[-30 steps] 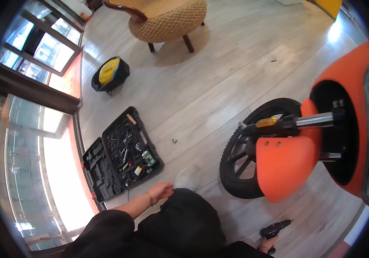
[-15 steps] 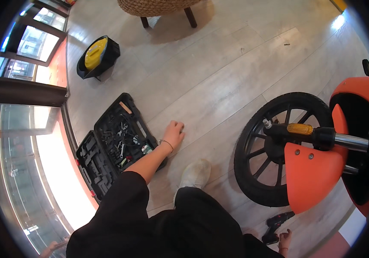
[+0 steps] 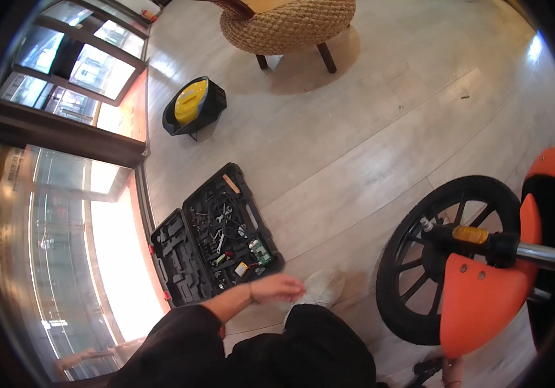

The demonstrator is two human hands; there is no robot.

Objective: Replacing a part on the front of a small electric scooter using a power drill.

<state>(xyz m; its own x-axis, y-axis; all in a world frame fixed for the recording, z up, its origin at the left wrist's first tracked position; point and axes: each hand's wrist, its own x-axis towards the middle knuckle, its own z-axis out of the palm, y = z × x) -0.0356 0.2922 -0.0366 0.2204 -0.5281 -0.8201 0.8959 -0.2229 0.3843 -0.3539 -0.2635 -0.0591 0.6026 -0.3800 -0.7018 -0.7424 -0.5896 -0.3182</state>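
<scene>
My left hand [image 3: 278, 288] hangs above the floor beside the open black toolbox [image 3: 266, 220], close over a white shoe [image 3: 324, 288]. Its fingers are loosely stretched out and nothing shows in them. Loose tools, a small green circuit board [image 3: 260, 252] and a wrench [image 3: 220, 242] lie in the box. Low at the picture's edge, my right hand [image 3: 452, 373] is beside a black power drill [image 3: 426, 370], below the orange fender [image 3: 478, 304]. The hand is partly cut off and its fingers do not show clearly, so whether it touches the drill I cannot tell.
A black spoked wheel [image 3: 387, 284] with its orange-bodied vehicle stands at the right. Farther off are a woven chair [image 3: 290, 29] and a black bin-like container [image 3: 213, 115] with a yellow object inside. Glass panels [image 3: 64, 213] line the left side.
The view has shifted, so the scene sits lower and farther right. My left hand has drawn back from the toolbox's side toward the shoe. The drill and right hand are now largely cut off.
</scene>
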